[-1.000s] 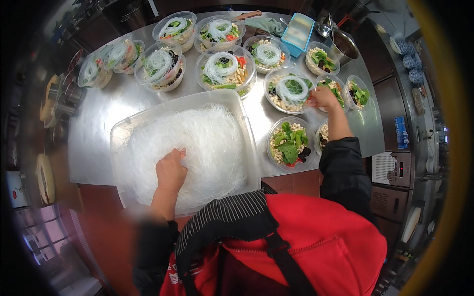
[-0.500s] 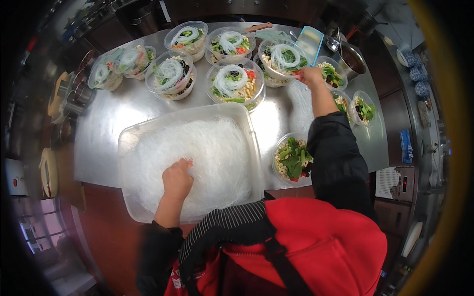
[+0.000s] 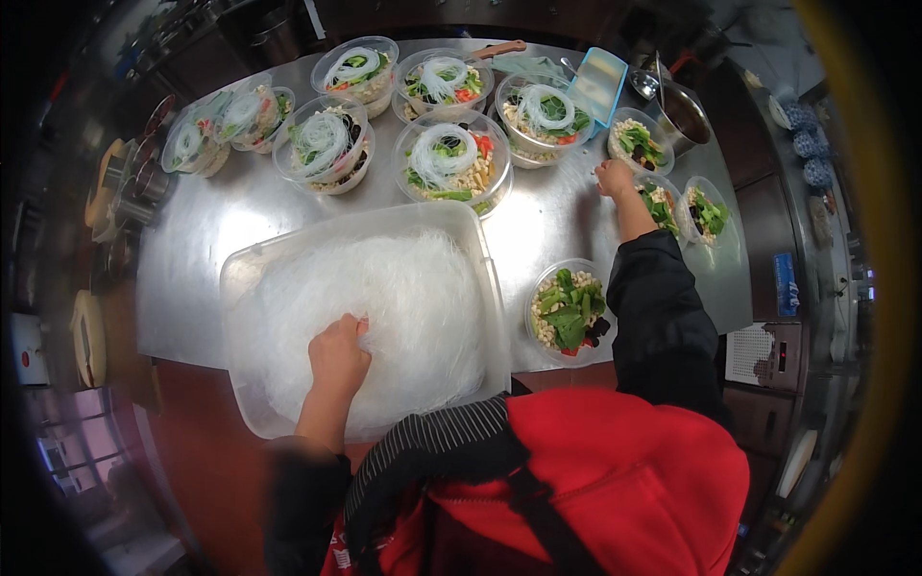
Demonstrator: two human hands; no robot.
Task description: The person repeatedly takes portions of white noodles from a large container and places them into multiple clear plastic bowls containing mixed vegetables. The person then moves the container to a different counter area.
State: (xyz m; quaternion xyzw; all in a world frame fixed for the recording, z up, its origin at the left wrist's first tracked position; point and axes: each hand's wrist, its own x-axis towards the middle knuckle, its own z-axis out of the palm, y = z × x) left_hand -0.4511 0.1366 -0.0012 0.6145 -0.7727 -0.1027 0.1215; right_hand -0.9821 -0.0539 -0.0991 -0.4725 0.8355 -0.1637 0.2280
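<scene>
My left hand [image 3: 338, 353] is closed on a pinch of clear glass noodles [image 3: 403, 298] in a translucent plastic tub [image 3: 495, 317]. A few strands show at its fingertips. My right hand [image 3: 615, 180] is above the steel table, close to a bowl of greens [image 3: 659, 202], with its fingers curled and nothing visible in them. Just beyond it is a clear bowl [image 3: 543, 110] of salad topped with a coil of noodles. Nearer me, right of the tub, sits a bowl [image 3: 569, 312] of leafy greens and pale chopped pieces, without noodles.
Several noodle-topped bowls, one of them this bowl [image 3: 451, 158], line the far side of the table [image 3: 192, 278]. At the far right are a blue-rimmed container [image 3: 597, 84] and a metal pot [image 3: 684, 120]. Another bowl of greens [image 3: 709, 211] stands by the right edge.
My right hand has drawn back from the noodle-topped bowl, toward me and slightly right. My left hand stays in the noodles, gripping strands.
</scene>
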